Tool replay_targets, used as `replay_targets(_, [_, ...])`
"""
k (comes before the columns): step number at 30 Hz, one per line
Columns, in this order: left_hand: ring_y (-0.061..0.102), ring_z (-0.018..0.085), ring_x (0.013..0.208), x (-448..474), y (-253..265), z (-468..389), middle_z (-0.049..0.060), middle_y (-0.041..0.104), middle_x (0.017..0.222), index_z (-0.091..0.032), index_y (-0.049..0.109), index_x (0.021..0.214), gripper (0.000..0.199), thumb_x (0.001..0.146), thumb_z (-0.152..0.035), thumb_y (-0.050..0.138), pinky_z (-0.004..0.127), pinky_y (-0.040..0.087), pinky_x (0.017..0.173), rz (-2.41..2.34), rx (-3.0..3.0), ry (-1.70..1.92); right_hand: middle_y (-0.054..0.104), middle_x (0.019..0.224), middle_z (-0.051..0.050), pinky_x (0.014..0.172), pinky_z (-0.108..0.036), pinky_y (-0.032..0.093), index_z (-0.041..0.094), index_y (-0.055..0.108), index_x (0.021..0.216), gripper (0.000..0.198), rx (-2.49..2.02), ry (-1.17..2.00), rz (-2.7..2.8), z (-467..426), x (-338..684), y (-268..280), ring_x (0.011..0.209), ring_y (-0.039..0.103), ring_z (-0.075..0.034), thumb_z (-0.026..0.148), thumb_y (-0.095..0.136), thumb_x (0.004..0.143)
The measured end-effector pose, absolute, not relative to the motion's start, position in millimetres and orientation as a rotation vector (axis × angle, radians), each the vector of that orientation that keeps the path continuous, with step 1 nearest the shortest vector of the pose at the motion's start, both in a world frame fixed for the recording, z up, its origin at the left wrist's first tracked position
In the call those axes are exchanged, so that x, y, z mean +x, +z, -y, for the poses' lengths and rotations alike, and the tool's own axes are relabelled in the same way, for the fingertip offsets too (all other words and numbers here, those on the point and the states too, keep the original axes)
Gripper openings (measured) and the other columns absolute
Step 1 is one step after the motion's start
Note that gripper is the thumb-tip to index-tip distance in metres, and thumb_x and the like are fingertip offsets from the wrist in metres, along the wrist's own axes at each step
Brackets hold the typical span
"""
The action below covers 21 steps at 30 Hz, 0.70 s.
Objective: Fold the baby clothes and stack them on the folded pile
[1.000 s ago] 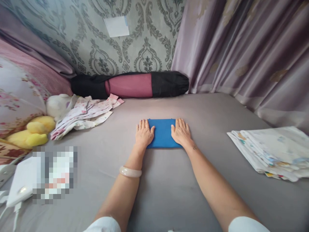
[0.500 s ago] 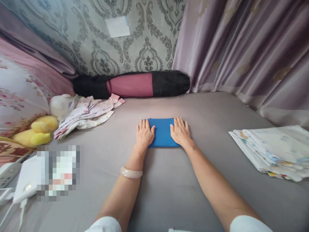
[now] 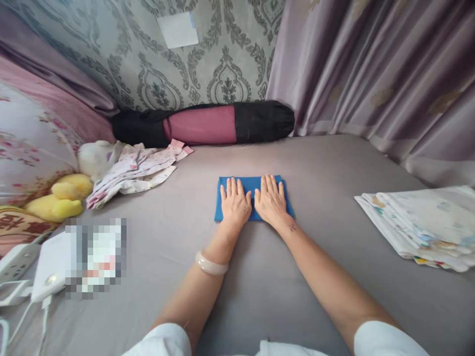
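Observation:
A flat blue folded cloth (image 3: 219, 210) lies in the middle of the grey bed sheet (image 3: 319, 170). My left hand (image 3: 236, 201) rests palm down on its left half, fingers stretched away from me. On the right half lies my right hand (image 3: 271, 199), also flat with fingers extended. Both thumbs point inward, and a narrow strip of blue shows between them. The palms hide much of the cloth, while its left, right and far edges stay visible. A pale bangle (image 3: 211, 263) circles my left wrist.
Folded patterned cloths (image 3: 419, 222) are stacked at the right. Pink-and-white clothes (image 3: 137, 168) and a yellow plush toy (image 3: 61, 200) lie at the left, near a white box-shaped device (image 3: 55, 259) with cables. A black-and-pink roll (image 3: 200, 124) lies along the wall.
Both hands have moved inward over the blue cloth, the left one more, so the thumbs are close together. The cloth's left and right edges are now uncovered. The view has shifted slightly.

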<state>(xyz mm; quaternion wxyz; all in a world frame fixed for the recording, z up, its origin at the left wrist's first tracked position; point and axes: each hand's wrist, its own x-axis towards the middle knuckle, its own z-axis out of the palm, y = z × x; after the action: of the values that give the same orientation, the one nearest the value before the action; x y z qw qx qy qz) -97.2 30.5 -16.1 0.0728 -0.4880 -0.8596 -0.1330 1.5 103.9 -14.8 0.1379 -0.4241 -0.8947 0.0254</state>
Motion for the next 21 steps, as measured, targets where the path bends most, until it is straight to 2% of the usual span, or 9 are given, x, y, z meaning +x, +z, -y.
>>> replay_targets(6, [0.023, 0.033, 0.146, -89.5, -24.8, -31.1, 0.023, 0.033, 0.153, 0.000, 0.035, 0.146, 0.064, 0.099, -0.042, 0.027, 0.051, 0.017, 0.118, 2.641, -1.535, -0.373, 0.027, 0.156, -0.018, 0.118, -0.047, 0.015, -0.001, 0.032, 0.148, 0.061, -1.260, 0.111, 2.624, -99.3, -1.2, -22.7, 0.146, 0.021, -0.028, 0.032, 0.024, 0.097])
replay_targets(10, [0.026, 0.035, 0.144, -91.3, -19.3, -32.2, 0.025, 0.036, 0.150, 0.001, 0.040, 0.143, 0.061, 0.097, -0.040, 0.036, 0.054, 0.018, 0.116, 2.636, -1.548, -0.528, 0.027, 0.157, -0.017, 0.118, -0.047, 0.015, 0.000, 0.032, 0.148, 0.060, -1.275, 0.103, 2.640, -101.8, -0.2, -22.6, 0.146, 0.020, -0.028, 0.031, 0.025, 0.097])
replay_targets(12, [0.038, 0.035, 0.138, -97.0, -13.6, -34.0, 0.025, 0.048, 0.142, -0.002, 0.048, 0.137, 0.055, 0.096, -0.038, 0.041, 0.052, 0.026, 0.113, 2.614, -1.511, -0.743, 0.027, 0.157, -0.017, 0.118, -0.047, 0.013, 0.000, 0.032, 0.148, 0.059, -1.280, 0.091, 2.643, -100.5, -1.6, -19.4, 0.146, 0.019, -0.028, 0.030, 0.026, 0.097])
replay_targets(15, [0.061, 0.029, 0.113, -116.4, -5.5, -36.5, 0.020, 0.067, 0.114, -0.010, 0.062, 0.116, 0.041, 0.097, -0.036, 0.037, 0.043, 0.043, 0.099, 2.564, -1.293, -1.237, 0.026, 0.157, -0.018, 0.118, -0.048, 0.011, 0.000, 0.032, 0.148, 0.059, -1.233, 0.094, 2.653, -93.5, -10.3, -11.0, 0.147, 0.018, -0.028, 0.029, 0.025, 0.097])
replay_targets(18, [0.066, 0.022, 0.090, -144.2, -3.5, -35.7, 0.013, 0.070, 0.092, -0.017, 0.064, 0.090, 0.035, 0.096, -0.038, 0.037, 0.035, 0.048, 0.085, 2.467, -0.950, -1.762, 0.025, 0.158, -0.016, 0.119, -0.046, 0.010, 0.002, 0.031, 0.149, 0.059, -1.136, 0.174, 2.680, -83.2, -27.0, -4.3, 0.147, 0.017, -0.026, 0.031, 0.023, 0.098])
replay_targets(21, [0.065, 0.017, 0.078, -168.4, -6.1, -30.5, 0.008, 0.068, 0.083, -0.017, 0.060, 0.082, 0.032, 0.094, -0.038, 0.039, 0.030, 0.049, 0.074, 2.370, -0.619, -2.279, 0.023, 0.159, -0.014, 0.119, -0.046, 0.010, 0.004, 0.030, 0.150, 0.060, -1.110, 0.269, 2.700, -75.3, -42.8, -5.8, 0.148, 0.015, -0.025, 0.035, 0.021, 0.099])
